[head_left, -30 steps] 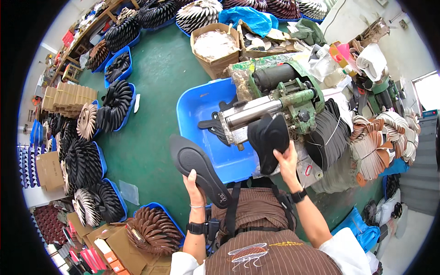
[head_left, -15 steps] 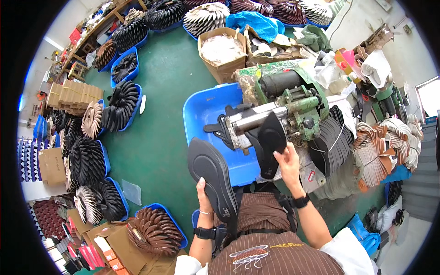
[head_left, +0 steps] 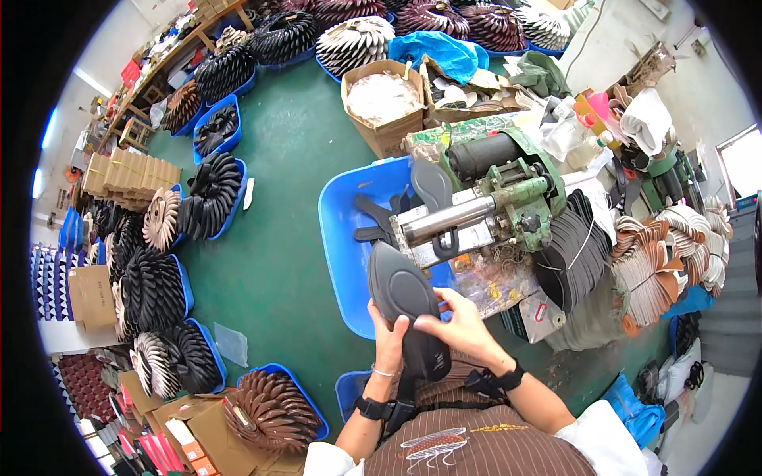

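Note:
My left hand point(head_left: 388, 337) is wrapped round the left edge of a black insole point(head_left: 401, 285) with a raised oval outline, thumb on top. At the insole's right edge, my right hand point(head_left: 468, 327) grips it with thumb and fingers; whether one insole or a stack is held, I cannot tell. Just beyond, another dark insole point(head_left: 431, 189) sits at the metal roller point(head_left: 452, 219) of a green machine point(head_left: 528, 186), showing above and below the roller. More black insoles point(head_left: 373, 213) lie in the blue bin point(head_left: 337, 262) by the rollers.
Right of the machine stand a bundle of dark sheets point(head_left: 567, 258) and stacked pale and brown insoles point(head_left: 651, 274). Cardboard boxes point(head_left: 381, 103) are beyond it. Blue tubs of fanned-out insoles point(head_left: 210, 194) line the green floor point(head_left: 270, 238) at left. A brown fan point(head_left: 274, 408) sits at lower left.
My right hand has left the rollers and come back to the insole in my left hand. The insole it held is now at the roller. The left-hand insole has moved right.

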The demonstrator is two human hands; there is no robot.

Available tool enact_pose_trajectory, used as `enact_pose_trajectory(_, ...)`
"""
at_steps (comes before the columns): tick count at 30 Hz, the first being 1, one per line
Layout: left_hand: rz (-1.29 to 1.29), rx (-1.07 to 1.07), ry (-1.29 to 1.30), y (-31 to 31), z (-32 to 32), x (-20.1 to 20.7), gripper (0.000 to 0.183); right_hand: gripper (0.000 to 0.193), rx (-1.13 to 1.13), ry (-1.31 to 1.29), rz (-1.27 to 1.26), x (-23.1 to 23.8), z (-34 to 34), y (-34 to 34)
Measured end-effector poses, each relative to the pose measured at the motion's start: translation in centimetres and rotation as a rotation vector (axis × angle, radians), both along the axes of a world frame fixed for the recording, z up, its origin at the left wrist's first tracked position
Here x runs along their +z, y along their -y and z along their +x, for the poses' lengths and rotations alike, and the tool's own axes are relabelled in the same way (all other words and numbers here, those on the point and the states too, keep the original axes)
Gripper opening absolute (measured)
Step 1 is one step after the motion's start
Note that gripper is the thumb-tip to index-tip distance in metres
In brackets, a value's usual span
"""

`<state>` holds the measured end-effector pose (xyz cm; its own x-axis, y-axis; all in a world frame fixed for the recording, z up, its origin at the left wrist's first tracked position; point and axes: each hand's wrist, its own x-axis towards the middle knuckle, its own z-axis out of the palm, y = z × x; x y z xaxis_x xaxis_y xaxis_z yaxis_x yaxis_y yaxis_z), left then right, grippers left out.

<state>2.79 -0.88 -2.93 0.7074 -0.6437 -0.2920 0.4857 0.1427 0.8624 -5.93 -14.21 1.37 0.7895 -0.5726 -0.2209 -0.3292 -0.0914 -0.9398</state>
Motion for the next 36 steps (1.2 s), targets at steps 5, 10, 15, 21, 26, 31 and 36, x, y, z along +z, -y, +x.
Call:
enact_pose_trajectory(5,-0.088,0.046,-0.049,0.5,-0.8,-0.6,0.091,0.065,-0.038,-0.091,0.039,2.9,-0.1,0.3)
enact_pose_trajectory(10,-0.076,0.034,-0.049,1.0,-0.8,-0.2,0.077,0.052,-0.138,0.11,0.255,0.8,-1.0,0.2)
enact_pose_trajectory(15,-0.02,0.041,-0.069,1.2,-0.7,0.4,0.055,0.05,-0.224,0.188,0.191,1.5,-0.8,-0.2)
enact_pose_trajectory(21,-0.047,0.133,0.02,1.8,-1.3,1.7,0.05,0.058,-0.299,0.275,0.345,0.7,-1.4,0.6)
enact_pose_trajectory(26,0.026,0.099,0.115,1.2,-0.3,2.5,0.05,0.055,-0.366,0.399,0.401,0.5,-2.6,0.7)
enact_pose_trajectory(31,0.136,0.006,0.329,0.5,0.0,3.7,0.049,0.047,-0.39,0.444,0.441,-0.8,-4.9,0.1)
enact_pose_trajectory(36,0.142,0.097,0.214,-0.9,0.4,1.9,0.054,0.037,-0.417,0.31,0.477,-4.8,-7.0,1.8)
